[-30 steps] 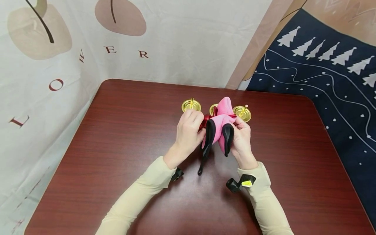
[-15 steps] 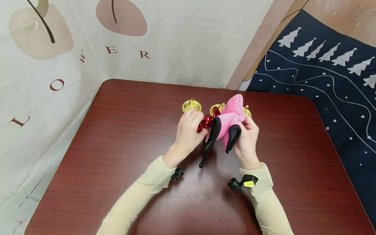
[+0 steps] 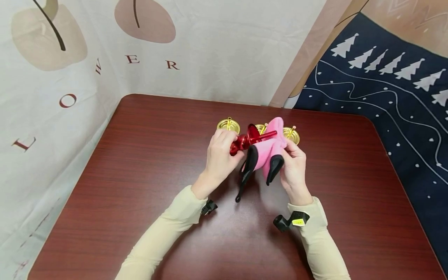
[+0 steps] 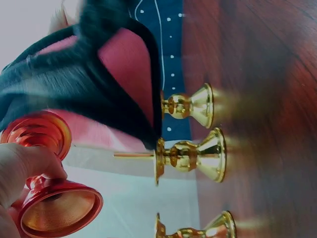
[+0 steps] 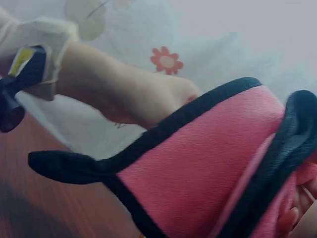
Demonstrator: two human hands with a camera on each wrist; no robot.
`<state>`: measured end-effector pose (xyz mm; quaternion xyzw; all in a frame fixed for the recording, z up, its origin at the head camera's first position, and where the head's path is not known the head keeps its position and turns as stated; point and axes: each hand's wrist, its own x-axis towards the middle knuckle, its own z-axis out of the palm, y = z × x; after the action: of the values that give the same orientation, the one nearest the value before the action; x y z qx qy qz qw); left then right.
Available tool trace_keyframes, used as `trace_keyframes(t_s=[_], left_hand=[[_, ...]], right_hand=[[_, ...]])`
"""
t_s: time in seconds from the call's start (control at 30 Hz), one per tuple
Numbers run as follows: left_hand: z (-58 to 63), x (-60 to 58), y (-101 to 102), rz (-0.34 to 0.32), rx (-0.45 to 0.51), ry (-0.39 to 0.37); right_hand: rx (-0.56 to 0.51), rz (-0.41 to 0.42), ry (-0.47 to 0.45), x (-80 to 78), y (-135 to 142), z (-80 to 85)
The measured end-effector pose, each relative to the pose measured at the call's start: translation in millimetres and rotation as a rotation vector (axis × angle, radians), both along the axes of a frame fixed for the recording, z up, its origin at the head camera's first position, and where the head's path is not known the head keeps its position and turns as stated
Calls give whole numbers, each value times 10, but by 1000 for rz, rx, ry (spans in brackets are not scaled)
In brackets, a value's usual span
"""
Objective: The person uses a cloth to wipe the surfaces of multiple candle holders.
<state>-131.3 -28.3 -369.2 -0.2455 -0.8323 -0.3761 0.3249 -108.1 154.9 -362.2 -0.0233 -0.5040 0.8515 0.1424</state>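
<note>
A shiny red candlestick (image 3: 240, 143) with a thin spike is tilted sideways in my left hand (image 3: 220, 155), whose fingers and thumb grip it near the base. The hollow underside of its foot (image 4: 59, 213) faces the left wrist camera. My right hand (image 3: 294, 169) holds a bunched pink cloth (image 3: 267, 151) with black edging and a black hanging loop. In the head view the cloth lies against the candlestick's spike. Folds hide part of the right fingers. Behind the hands stand three gold candlesticks: a left one (image 3: 228, 125), a middle one (image 4: 185, 156) and a right one (image 3: 292, 135).
The gold candlesticks stand upright in a row near the back of the dark red-brown table (image 3: 157, 155). A pale printed curtain (image 3: 217, 50) hangs behind it, and a navy cloth with white trees (image 3: 378, 93) hangs at the right.
The cloth swung right and up, then came back left and lower over the spike. My left hand has moved slightly left, and more of the red candlestick shows.
</note>
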Motion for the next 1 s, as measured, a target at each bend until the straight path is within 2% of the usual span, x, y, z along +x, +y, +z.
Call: trace_keyframes(t_s=[0.1, 0.23, 0.33, 0.5, 0.57, 0.63, 0.77, 0.87, 1.0], left_hand=[[37, -4, 10, -16, -13, 55], [79, -2, 12, -44, -39, 113], [89, 5, 26, -60, -42, 108], [78, 24, 41, -57, -2, 37], [68, 24, 30, -44, 35, 7], [63, 16, 19, -29, 84, -13], [77, -1, 25, -25, 162, -17], [94, 1, 54, -26, 161, 3], [121, 23, 92, 19, 120, 38]], right_hand=[[117, 20, 15, 6, -31, 10], [178, 20, 32, 30, -30, 42], [142, 23, 47, 45, -5, 68], [11, 1, 141, 55, 101, 130], [2, -2, 165, 75, 158, 156], [14, 21, 165, 104, 200, 167], [142, 109, 126, 155, 210, 134], [186, 162, 107, 172, 159, 102], [165, 225, 112, 205, 59, 100]])
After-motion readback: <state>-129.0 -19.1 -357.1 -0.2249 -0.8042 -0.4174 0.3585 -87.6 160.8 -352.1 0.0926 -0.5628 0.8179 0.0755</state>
